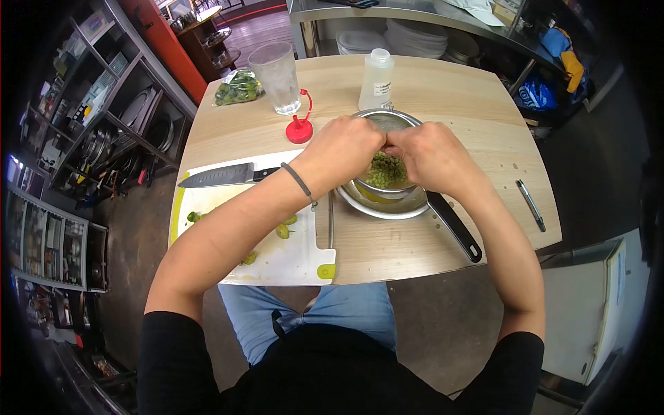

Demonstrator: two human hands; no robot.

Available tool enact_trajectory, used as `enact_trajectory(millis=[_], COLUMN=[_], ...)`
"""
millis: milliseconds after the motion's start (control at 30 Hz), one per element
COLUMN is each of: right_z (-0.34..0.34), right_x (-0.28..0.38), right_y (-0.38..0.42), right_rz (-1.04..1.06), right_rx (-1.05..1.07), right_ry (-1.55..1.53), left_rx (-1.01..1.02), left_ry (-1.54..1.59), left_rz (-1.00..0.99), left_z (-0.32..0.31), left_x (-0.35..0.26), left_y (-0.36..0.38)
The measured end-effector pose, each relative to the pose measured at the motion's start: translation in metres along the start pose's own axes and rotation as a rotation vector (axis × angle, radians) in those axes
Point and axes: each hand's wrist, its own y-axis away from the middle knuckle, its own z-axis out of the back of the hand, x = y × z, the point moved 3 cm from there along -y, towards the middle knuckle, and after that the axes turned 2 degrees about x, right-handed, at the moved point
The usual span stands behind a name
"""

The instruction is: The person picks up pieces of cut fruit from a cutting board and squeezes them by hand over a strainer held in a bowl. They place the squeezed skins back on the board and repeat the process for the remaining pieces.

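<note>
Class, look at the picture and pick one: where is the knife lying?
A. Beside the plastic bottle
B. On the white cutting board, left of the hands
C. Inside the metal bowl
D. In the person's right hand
B: the knife lies flat on the top edge of the white cutting board, untouched, while both hands are over the metal bowl.

Table (443, 97): light wood, rounded corners.
Landmark: metal bowl (377, 200), right of the table's middle, holding a strainer with a black handle (453, 225).
Left of bowl: white cutting board (290, 252) touching it, with 1 knife (221, 176) and green pieces (282, 230).
Behind bowl: clear bottle (377, 79).
Behind-left of bowl: red cap (299, 129), glass tumbler (275, 77), bag of greens (238, 88).
Right of bowl: small metal tool (531, 205) near the table's edge.
</note>
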Motion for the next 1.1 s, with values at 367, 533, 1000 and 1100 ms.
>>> enact_trajectory(millis=[367, 533, 1000, 1100], right_z=[-0.003, 0.008, 0.011, 0.021], right_x=[-0.011, -0.005, 0.012, 0.039], right_y=[0.001, 0.007, -0.004, -0.018], right_rz=[-0.08, -0.141, -0.306, -0.254], right_rx=[0.137, 0.073, 0.262, 0.136], right_ry=[0.048, 0.013, 0.131, 0.046], left_rx=[-0.05, 0.02, -0.012, -0.015], left_ry=[0.071, 0.149, 0.391, 0.347], left_rz=[0.014, 0.011, 0.207, 0.249], left_z=[-0.002, -0.002, 0.057, 0.078], left_x=[0.009, 0.012, 0.04, 0.059], left_y=[-0.001, 0.002, 0.044, 0.095])
